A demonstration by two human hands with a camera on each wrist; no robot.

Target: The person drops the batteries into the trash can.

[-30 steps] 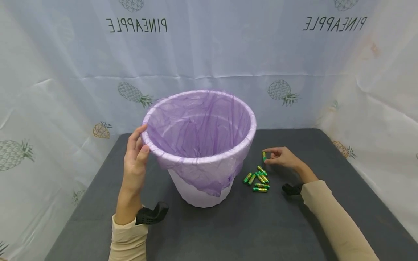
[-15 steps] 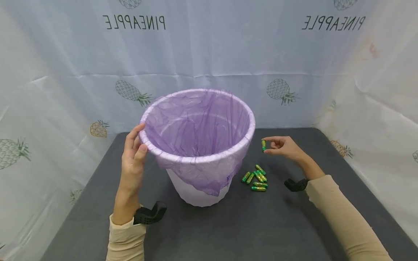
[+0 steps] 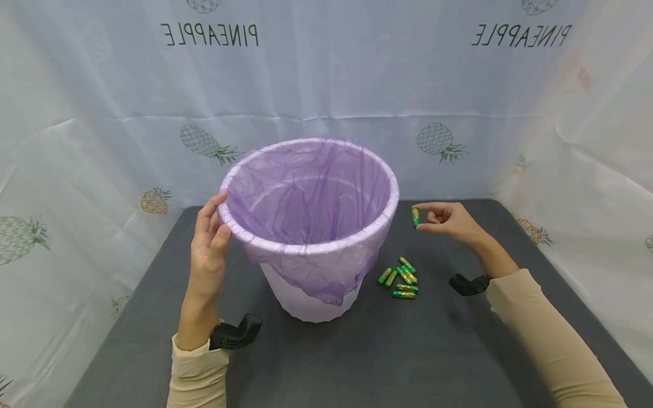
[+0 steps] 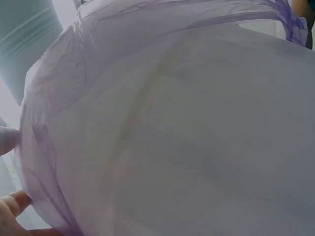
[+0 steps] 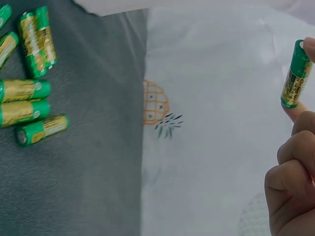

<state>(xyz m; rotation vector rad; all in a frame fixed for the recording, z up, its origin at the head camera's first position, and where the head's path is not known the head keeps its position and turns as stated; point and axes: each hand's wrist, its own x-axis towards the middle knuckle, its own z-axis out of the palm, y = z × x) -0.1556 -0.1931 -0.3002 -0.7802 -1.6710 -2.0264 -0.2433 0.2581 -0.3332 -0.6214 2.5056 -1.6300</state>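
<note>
A white trash bin (image 3: 301, 294) lined with a purple plastic bag (image 3: 316, 209) stands upright on the dark table. My left hand (image 3: 206, 246) touches the left side of its bagged rim, thumb and fingers spread apart. In the left wrist view, fingertips (image 4: 17, 201) meet the bag-covered edge. To the right of the bin, my right hand (image 3: 449, 220) pinches a green and gold battery (image 3: 415, 217) by its ends between thumb and index finger, raised over the table. The right wrist view shows this battery (image 5: 296, 73) upright, the other fingers curled. Several matching batteries (image 3: 405, 276) lie below.
The dark table (image 3: 326, 368) extends around the bin, with the loose batteries just to the bin's right. White curtains (image 3: 326, 68) printed with pineapples hang behind and at both sides. Black wrist cameras (image 3: 237, 333) sit at both cuffs.
My right hand has lifted the pinched battery up and away from the loose batteries, further back over the table. My left hand keeps its place on the bin's rim.
</note>
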